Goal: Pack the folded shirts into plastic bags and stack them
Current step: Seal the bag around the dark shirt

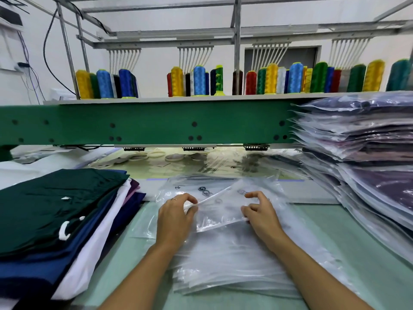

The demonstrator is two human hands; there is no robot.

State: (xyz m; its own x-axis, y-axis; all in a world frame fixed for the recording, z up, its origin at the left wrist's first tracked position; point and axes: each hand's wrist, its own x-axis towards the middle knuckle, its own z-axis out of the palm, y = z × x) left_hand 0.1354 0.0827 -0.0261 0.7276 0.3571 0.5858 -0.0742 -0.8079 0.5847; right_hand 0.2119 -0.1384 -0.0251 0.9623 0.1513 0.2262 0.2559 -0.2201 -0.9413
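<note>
- Pinching, L hand (176, 217): thumb & curled fingers nip the near-left edge of the top bag (223, 204); nothing else held.
- R hand (260, 214): fingers curled, thumb & forefinger nip the same edge farther right. Hands are near each other, with film raised between them.
- Top bag: clear and empty. Its near edge is lifted off the bag pile (234, 265), its far end lies flat. The gripped edge runs L–R; long axis approx. away from the person. Mouth prob. being parted (judgement).
- Key relation: folded shirts (55, 209) lie to the L, just beside the bag pile, dark green one on top, long axis approx. near-to-far. L hand is nearer, so likely the one to fetch while R keeps the mouth open.
- Packed stack (368, 157): to the R on the surface (368, 253); R hand is nearer.
- Counts: hands 2; bag in hand 1; piles 3 (shirts, empty bags, packed). At least 5 shirt layers show, exact no. unclear. Empty & packed bags overlap too much to count.
</note>
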